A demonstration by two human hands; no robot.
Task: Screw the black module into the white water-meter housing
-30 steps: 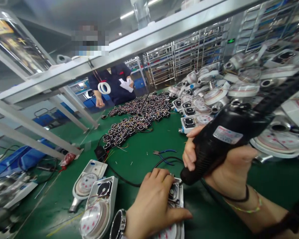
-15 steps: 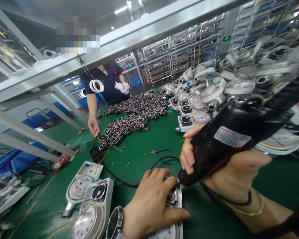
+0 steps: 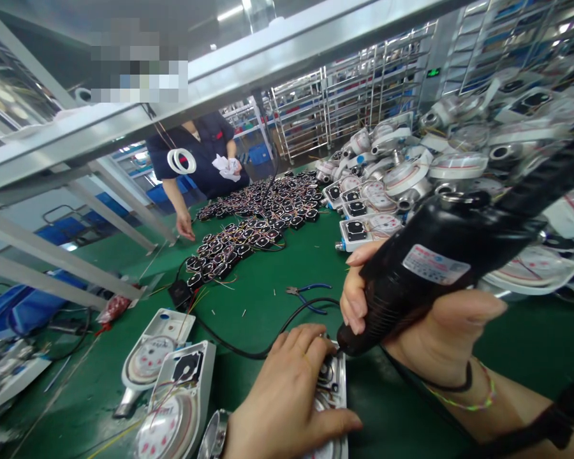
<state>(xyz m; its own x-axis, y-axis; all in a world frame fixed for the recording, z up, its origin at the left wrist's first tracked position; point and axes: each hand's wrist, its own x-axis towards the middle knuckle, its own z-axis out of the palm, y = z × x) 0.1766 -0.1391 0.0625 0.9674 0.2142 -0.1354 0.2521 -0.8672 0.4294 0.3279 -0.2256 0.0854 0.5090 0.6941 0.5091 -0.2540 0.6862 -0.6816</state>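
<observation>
Black driver [image 3: 402,287]: slanted on its long axis, from upper right down to its nose at the far right corner of the white housing; whether its tip touched was too small to tell.
White housing [image 3: 342,389]: on the counter [image 3: 263,287] before you, its long axis running away from you, squared end far, round dial end near.
Your right hand [image 3: 425,341]: wrapped around the driver, gripping it.
Your left hand [image 3: 287,389]: spread over the housing, thumb apart; you could not tell whether its fingertips gripped anything.
Two other housings [image 3: 203,382]: to the left, squared ends pointing away.
Pliers [image 3: 302,293]: beyond, head leftward.
Black modules [image 3: 258,220]: piled farther off.
</observation>
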